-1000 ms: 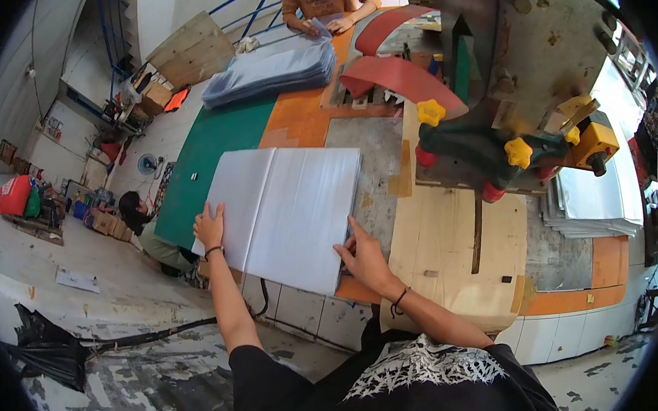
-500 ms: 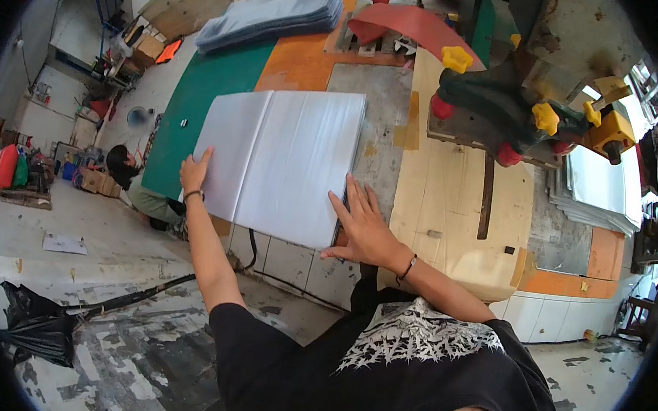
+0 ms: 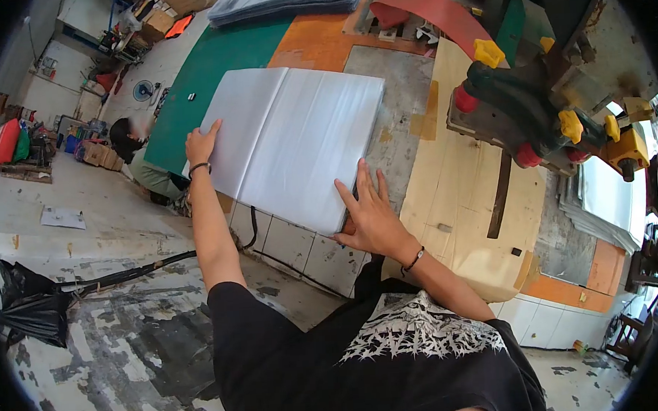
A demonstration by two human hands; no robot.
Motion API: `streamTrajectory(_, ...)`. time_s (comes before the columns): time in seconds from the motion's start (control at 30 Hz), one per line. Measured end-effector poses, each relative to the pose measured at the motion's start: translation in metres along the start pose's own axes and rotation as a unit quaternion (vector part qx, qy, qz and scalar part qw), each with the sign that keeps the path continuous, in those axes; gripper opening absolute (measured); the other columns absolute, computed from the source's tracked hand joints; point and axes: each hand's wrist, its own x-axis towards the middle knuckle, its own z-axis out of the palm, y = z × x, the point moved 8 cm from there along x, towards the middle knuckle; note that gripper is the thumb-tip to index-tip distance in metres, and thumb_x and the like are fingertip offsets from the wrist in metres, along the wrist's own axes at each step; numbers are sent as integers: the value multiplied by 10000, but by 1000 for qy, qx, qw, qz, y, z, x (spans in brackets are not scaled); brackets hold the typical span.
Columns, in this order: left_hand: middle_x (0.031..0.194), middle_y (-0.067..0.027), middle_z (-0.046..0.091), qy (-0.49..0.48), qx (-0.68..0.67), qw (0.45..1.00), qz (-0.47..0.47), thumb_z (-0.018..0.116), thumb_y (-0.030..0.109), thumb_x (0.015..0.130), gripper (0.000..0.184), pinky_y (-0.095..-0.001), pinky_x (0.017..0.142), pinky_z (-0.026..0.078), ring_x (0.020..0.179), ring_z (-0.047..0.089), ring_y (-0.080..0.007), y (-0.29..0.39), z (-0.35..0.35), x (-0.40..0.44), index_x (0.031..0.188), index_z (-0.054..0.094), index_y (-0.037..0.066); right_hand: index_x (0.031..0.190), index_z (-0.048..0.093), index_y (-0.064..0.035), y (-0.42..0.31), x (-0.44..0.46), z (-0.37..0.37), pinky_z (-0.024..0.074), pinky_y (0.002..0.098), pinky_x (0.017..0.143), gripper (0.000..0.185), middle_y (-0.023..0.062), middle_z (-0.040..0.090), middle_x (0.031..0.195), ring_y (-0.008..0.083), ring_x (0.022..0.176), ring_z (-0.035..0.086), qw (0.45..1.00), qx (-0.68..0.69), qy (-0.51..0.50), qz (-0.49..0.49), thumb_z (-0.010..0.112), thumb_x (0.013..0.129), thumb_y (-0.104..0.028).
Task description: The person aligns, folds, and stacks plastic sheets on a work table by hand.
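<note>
A stack of translucent whitish plastic sheets lies on the worktable, with a crease line running across it. At its left edge, my left hand has the thumb on top and the fingers curled over the side, partly hidden. Against the near right corner and edge, my right hand is open with its fingers spread. Under the sheets' far left part is a green mat.
Another sheet pile lies at the back. To the right are a wooden board with a slot, a machine with yellow knobs, and more stacked sheets. A person is low at the left, beyond the table. A black cable crosses the floor.
The view has shifted slightly, so the table appears further up and right. Both hands stay at the sheets' edges, with the right fingers spread a little more upward.
</note>
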Motion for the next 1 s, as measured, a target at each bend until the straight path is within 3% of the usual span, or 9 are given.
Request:
streamTrajectory(0.2, 1444, -239, 454, 221, -157, 962, -43, 490, 616, 934, 823, -476, 1113, 345, 1352, 420, -372, 20, -72, -111, 1447, 418, -24, 1450, 349, 69, 10, 0, -16, 151, 585, 1172, 871, 482, 140, 1477, 576, 1414, 179, 988, 124, 76, 46, 689, 861, -475)
streamTrajectory(0.23, 1443, -245, 453, 245, -254, 933, -71, 476, 576, 957, 781, -459, 1131, 325, 1356, 415, -372, 27, -80, -156, 1466, 399, -11, 1452, 344, 72, 17, -1, -16, 160, 576, 1172, 816, 474, 147, 1481, 574, 1412, 185, 980, 159, 97, 64, 645, 904, -453)
streamTrajectory(0.3, 1449, -217, 446, 275, -566, 751, -200, 455, 479, 982, 708, -454, 1124, 338, 1357, 411, -351, 24, -46, -223, 1473, 364, -24, 1441, 323, 117, 20, 1, -17, 177, 559, 1172, 647, 450, 192, 1488, 572, 1405, 203, 975, 162, 128, 85, 483, 1017, -345)
streamTrajectory(0.37, 1473, -200, 413, 207, -699, 661, -179, 413, 451, 990, 688, -433, 1113, 357, 1352, 417, -334, 45, -27, -254, 1487, 314, -14, 1424, 314, 153, 20, 4, -11, 175, 564, 1172, 652, 446, 218, 1481, 562, 1407, 215, 981, 116, 132, 84, 470, 1020, -334)
streamTrajectory(0.47, 1494, -195, 381, 197, -746, 606, -194, 368, 486, 997, 699, -438, 1123, 347, 1344, 420, -333, 54, 21, -262, 1490, 288, -4, 1400, 302, 198, 19, 6, -3, 170, 567, 1176, 655, 436, 271, 1466, 538, 1409, 241, 988, 59, 117, 87, 472, 1016, -304)
streamTrajectory(0.7, 1610, -215, 158, 184, -679, 682, -201, 405, 464, 994, 837, -441, 1159, 291, 1432, 312, -352, 38, 39, -251, 1575, -15, 31, 1404, 293, 205, 21, 8, 5, 160, 553, 1188, 655, 388, 351, 1457, 492, 1414, 287, 988, 18, 128, 85, 533, 978, -231)
streamTrajectory(0.8, 1603, -228, 167, 190, -678, 680, -202, 415, 444, 995, 825, -444, 1161, 286, 1429, 317, -352, 42, 38, -253, 1574, 2, 24, 1408, 292, 202, 21, 7, 7, 163, 550, 1189, 656, 382, 348, 1464, 481, 1420, 286, 988, -2, 124, 93, 540, 970, -219)
streamTrajectory(0.9, 1633, -234, 16, 185, -682, 678, -201, 420, 493, 992, 864, -427, 1218, 133, 1505, 142, -341, 44, 37, -253, 1562, 22, -19, 1409, 293, 199, 21, 8, 7, 166, 545, 1190, 653, 379, 340, 1471, 474, 1423, 285, 988, -12, 119, 98, 545, 962, -206)
streamTrajectory(1.0, 1598, -243, 178, 205, -662, 690, -208, 431, 402, 1003, 805, -424, 1171, 263, 1431, 309, -357, 47, 31, -257, 1567, 27, -8, 1408, 293, 199, 22, 9, 9, 168, 545, 1190, 652, 379, 332, 1476, 471, 1425, 284, 988, -16, 116, 100, 547, 959, -199)
